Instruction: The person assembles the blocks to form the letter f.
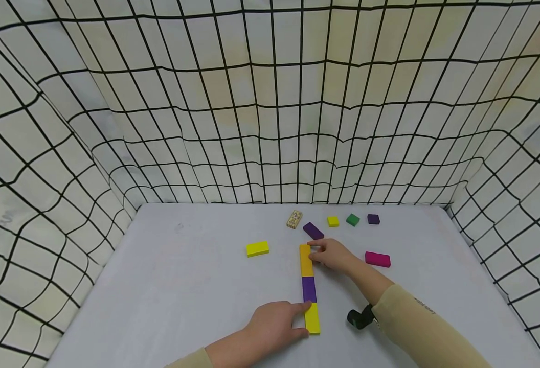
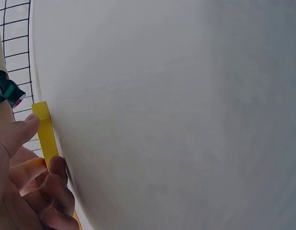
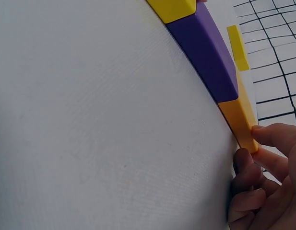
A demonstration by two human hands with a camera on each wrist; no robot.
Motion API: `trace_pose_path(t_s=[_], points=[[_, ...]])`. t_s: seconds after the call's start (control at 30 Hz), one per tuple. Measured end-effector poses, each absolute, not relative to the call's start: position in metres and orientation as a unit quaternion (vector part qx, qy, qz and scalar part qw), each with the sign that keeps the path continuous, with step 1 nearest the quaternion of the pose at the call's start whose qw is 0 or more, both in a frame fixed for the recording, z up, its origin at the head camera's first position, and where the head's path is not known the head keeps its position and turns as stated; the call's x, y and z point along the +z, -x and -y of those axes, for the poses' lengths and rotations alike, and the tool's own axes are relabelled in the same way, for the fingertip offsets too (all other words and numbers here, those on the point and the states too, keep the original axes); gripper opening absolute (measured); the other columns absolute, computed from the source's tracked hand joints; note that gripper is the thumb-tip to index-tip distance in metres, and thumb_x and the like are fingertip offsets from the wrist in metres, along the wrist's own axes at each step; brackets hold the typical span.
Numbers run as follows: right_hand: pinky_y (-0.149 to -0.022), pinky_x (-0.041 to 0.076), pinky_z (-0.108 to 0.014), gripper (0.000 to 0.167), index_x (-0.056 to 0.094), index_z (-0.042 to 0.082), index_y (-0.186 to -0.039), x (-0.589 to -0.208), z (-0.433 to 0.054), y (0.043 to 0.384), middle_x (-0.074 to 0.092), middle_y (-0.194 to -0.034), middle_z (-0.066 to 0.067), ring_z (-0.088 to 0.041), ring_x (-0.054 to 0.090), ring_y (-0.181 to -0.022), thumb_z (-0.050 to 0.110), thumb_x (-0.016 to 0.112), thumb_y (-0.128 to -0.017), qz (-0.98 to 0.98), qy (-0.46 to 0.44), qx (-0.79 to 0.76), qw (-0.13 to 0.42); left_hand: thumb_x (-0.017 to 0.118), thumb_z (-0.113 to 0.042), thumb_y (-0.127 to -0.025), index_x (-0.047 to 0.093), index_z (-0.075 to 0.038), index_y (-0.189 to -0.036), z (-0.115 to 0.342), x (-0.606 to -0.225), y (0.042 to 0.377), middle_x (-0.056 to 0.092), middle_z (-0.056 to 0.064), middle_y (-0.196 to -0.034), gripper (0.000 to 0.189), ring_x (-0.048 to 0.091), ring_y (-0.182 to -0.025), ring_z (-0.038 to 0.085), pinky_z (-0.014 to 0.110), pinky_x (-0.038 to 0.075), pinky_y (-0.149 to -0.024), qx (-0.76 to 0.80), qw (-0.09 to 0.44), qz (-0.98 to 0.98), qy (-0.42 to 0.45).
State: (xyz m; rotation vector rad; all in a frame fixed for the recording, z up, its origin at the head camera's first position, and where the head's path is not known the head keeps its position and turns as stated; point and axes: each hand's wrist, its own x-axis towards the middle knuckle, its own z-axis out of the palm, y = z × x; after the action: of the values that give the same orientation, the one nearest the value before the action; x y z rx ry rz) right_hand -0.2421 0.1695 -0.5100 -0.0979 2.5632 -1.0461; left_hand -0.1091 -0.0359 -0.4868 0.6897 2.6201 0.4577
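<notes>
Three blocks lie end to end in a row on the white table. The near one is a yellow block (image 1: 313, 321), the middle one a purple block (image 1: 309, 289), and the far one an orange block (image 1: 306, 260). My left hand (image 1: 276, 323) grips the yellow block from the left, its thumb at the near end and fingers towards the far end. From the right, my right hand (image 1: 334, 254) pinches the orange block near its far end. In the right wrist view the purple block (image 3: 205, 52) meets both neighbours end to end, and fingertips hide the orange block's tip.
Loose blocks lie around the row: yellow (image 1: 257, 249) to the left, magenta (image 1: 378, 259) to the right, purple (image 1: 313, 231) just beyond. Farther back are a patterned block (image 1: 294, 219) and small yellow (image 1: 333, 221), green (image 1: 353, 220) and dark purple (image 1: 373, 219) ones. Black netting (image 1: 288, 122) encloses the table.
</notes>
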Motion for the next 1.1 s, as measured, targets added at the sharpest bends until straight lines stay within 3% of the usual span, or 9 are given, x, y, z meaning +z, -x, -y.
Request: trace_pose_path(t_s=[0.5,0.73,1.1], points=[[-0.064,0.047,-0.026,0.046,0.061,0.018,-0.138,-0.503,-0.170,0.239,0.059,-0.085,-0.003,-0.018,0.054,-0.071,0.027,0.069,-0.093,-0.909,0.045,-0.367,0.192,0.075,-0.046,-0.084,0.063,-0.034,-0.134,0.037,-0.488,0.110,0.072,-0.008,-0.094,0.053,0.061,-0.077,0.007,0.032,0.052,-0.068,0.171,0.207,-0.932,-0.245],[-0.064,0.046,-0.027,0.052,0.055,0.019,-0.143,-0.500,-0.169,0.236,0.057,-0.085,-0.005,-0.018,0.053,-0.072,0.030,0.069,-0.094,-0.908,0.046,-0.369,0.190,0.075,-0.046,-0.084,0.063,-0.033,-0.134,0.038,-0.489,0.110,0.072,-0.007,-0.096,0.053,0.063,-0.080,0.008,0.033,0.053,-0.069,0.173,0.204,-0.932,-0.245],[-0.064,0.048,-0.028,0.036,0.065,0.019,-0.130,-0.499,-0.174,0.239,0.062,-0.088,-0.003,-0.019,0.056,-0.071,0.028,0.067,-0.095,-0.906,0.043,-0.387,0.169,0.074,-0.047,-0.085,0.062,-0.035,-0.135,0.037,-0.489,0.109,0.071,-0.008,-0.094,0.053,0.061,-0.078,0.008,0.034,0.053,-0.069,0.172,0.215,-0.932,-0.237]])
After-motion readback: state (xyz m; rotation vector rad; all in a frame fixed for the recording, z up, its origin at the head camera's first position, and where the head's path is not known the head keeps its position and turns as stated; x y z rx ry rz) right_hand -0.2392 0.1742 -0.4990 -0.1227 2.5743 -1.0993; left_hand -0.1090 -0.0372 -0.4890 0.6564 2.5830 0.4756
